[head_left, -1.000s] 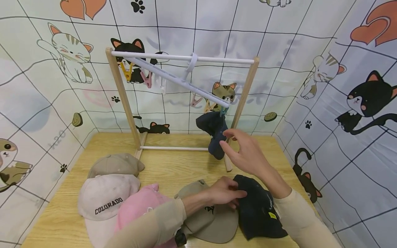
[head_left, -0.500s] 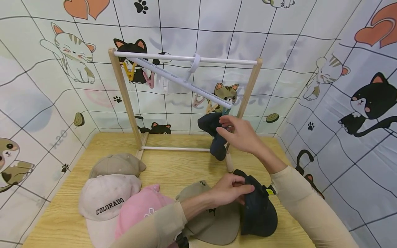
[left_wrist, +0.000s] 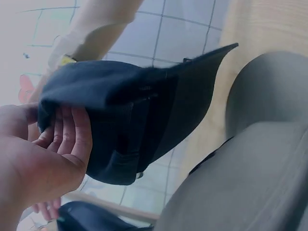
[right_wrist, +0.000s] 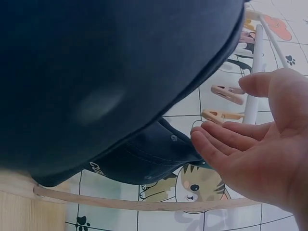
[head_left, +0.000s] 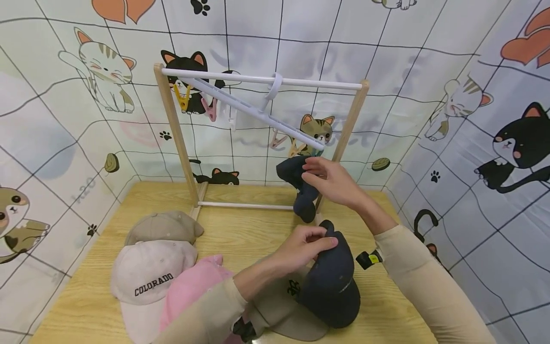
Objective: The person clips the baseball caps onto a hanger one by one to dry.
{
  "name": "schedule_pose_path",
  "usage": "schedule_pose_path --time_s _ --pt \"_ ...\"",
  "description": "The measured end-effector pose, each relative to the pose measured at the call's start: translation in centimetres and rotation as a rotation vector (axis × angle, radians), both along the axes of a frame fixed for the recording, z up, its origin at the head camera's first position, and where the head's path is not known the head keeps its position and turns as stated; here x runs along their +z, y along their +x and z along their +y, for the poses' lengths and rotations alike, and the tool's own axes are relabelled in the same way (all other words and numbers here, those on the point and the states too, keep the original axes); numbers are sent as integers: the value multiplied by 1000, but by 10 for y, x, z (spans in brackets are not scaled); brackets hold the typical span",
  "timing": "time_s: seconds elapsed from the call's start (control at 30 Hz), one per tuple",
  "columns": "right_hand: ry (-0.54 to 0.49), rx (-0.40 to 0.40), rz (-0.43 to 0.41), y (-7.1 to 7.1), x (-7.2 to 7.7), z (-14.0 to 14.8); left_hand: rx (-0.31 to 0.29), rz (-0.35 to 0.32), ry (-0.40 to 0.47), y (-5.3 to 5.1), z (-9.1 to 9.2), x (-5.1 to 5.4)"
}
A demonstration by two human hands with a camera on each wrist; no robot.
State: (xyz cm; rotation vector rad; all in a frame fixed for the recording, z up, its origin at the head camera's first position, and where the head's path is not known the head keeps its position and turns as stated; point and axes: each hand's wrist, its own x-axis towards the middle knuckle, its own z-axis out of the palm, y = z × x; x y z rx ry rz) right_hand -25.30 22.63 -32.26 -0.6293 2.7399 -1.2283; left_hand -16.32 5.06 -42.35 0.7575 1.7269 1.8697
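My left hand (head_left: 298,251) pinches the rear edge of a dark navy cap (head_left: 333,286), fingers inside it, thumb outside; its brim hangs low over the table. The left wrist view shows the fingers under the edge of the same cap (left_wrist: 130,106). My right hand (head_left: 333,181) is beside a second navy cap (head_left: 305,208), which hangs from a teal clip at the low end of a tilted lavender hanger (head_left: 253,112). In the right wrist view that hand (right_wrist: 260,144) has extended fingers near the hanging cap (right_wrist: 149,156); whether they touch it is unclear.
The hanger hooks over the white top bar (head_left: 309,83) of a wooden-sided rack. Yellow (head_left: 182,99), pink, white and tan clips hang along it. A brown cap (head_left: 163,227), a COLORADO cap (head_left: 150,267), a pink cap (head_left: 195,286) and an olive-brown cap (head_left: 279,310) lie on the table.
My left hand has lifted the navy cap off the table and drawn it left over the olive-brown cap, turning it. My right hand has moved up along the hanging cap toward the clip.
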Motion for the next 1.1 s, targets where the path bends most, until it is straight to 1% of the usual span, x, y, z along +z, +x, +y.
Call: schedule_pose_path --time_s 0.13,0.37,0.43,0.6,0.87,0.97,1.1 --pt "2 -11 -4 -2 1 -1 63 59 21 -5 -12 8" --pt "-2 -19 -15 -7 -1 -2 163 160 44 -14 -38 27" --pt "-5 -21 -21 -8 -2 -3 184 174 53 -16 -45 31" --pt "-27 -28 -30 -12 -1 -6 220 180 69 -23 -62 39" --pt "-57 -45 -16 -20 -4 -14 277 191 83 -34 -87 53" --pt "-54 -68 -8 -22 -6 -17 309 219 80 -38 -95 59" --pt "-60 -118 24 -24 -8 -23 361 275 81 -42 -105 66"
